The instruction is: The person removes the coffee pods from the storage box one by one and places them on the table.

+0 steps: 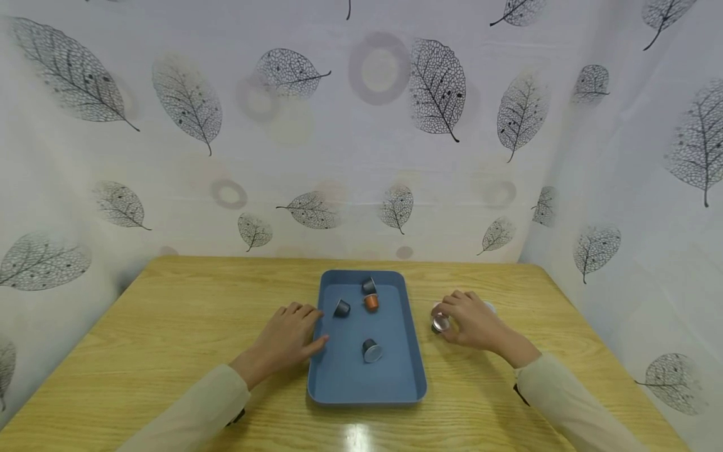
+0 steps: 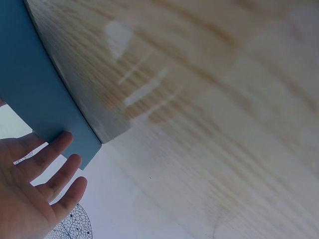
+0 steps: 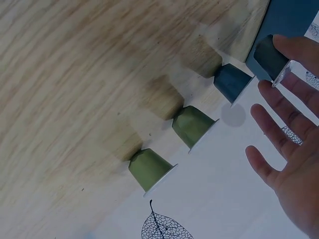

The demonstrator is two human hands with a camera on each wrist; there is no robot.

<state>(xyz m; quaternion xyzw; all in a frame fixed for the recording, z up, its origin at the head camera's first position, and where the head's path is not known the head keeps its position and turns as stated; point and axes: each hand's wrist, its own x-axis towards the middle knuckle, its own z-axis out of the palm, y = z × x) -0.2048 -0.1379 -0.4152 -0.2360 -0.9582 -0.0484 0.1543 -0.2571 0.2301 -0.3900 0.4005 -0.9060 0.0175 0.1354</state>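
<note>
My right hand (image 1: 469, 320) pinches a dark coffee capsule (image 3: 270, 56) between thumb and fingers, to the right of the blue tray (image 1: 395, 383). Its silvery lid shows in the head view. Near that hand, in the right wrist view, stand a dark blue capsule (image 3: 232, 83) and two green capsules, one nearer (image 3: 193, 128) and one farther (image 3: 150, 171), lids down. My left hand (image 1: 285, 336) rests at the tray's left side, fingers loosely extended against the outer wall and thumb over the rim.
Inside the tray lie an orange capsule (image 1: 371, 302) and dark capsules: one at the far end (image 1: 369, 286), one at left (image 1: 341, 308) and one nearer me (image 1: 371, 351). The wooden table (image 1: 226, 295) meets a leaf-patterned curtain (image 1: 339, 157) behind and at both sides.
</note>
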